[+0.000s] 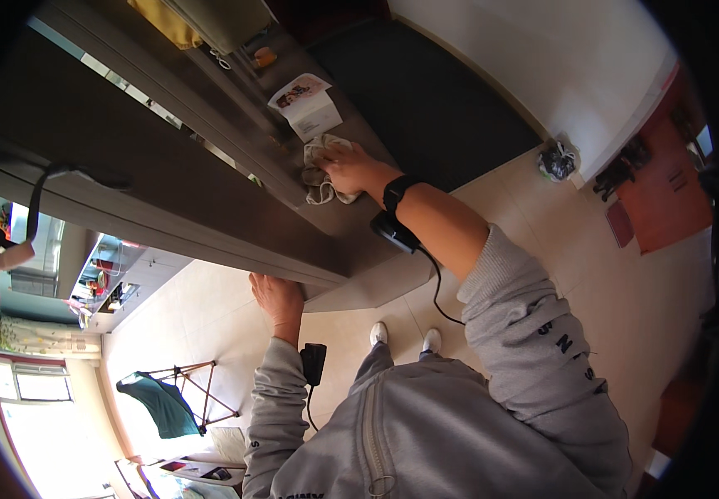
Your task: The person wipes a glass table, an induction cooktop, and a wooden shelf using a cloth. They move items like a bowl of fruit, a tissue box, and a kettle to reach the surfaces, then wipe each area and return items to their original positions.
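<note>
My right hand (345, 167) presses a crumpled, pale grey-beige cloth (319, 187) onto the dark wooden ledge (359, 215) of a tall cabinet, its fingers bunched into the fabric. Just beyond the cloth lies a folded card (306, 107) with a printed picture and writing. On the other side of the cabinet's upright panel (259, 240), my left hand (279, 300) rests against the wood by the ledge's end. Its fingertips are partly hidden by the panel edge, so their grip is unclear.
An orange object (264, 57) sits farther along the ledge. Beside the cabinet lies a dark floor mat (421, 93), with a tied plastic bag (559, 161) near the wall. A green folding stool (166, 402) stands at lower left. Cables hang from black devices (314, 363) at both wrists.
</note>
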A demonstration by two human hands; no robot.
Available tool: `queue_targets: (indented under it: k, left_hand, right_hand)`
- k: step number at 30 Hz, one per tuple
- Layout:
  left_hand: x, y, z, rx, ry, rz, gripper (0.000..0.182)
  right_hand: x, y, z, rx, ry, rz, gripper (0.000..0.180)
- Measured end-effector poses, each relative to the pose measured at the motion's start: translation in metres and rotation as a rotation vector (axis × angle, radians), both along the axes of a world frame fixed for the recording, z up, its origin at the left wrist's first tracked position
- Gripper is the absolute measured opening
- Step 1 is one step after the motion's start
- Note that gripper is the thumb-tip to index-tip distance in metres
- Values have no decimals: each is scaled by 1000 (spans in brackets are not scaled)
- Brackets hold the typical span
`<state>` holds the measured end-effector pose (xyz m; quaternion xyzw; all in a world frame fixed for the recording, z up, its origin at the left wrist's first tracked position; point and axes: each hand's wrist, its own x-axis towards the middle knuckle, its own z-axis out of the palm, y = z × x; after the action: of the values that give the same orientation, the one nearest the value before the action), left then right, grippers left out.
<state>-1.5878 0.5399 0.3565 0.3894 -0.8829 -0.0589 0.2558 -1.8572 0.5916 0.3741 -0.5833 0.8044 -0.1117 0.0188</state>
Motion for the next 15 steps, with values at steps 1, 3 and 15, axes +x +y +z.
queue_targets:
  k: [1, 3, 15]
  left_hand:
    - [0, 1, 0, -18, 13, -16, 34]
    - [2, 0, -2, -40, 28, -21, 35]
    - [6, -2, -6, 23, -127, -1, 36]
  right_hand:
    - [1, -7, 4, 70, 11, 34, 38]
    - [5, -7, 10, 109, -2, 108, 36]
    - [35, 104, 7, -95, -156, 333, 52]
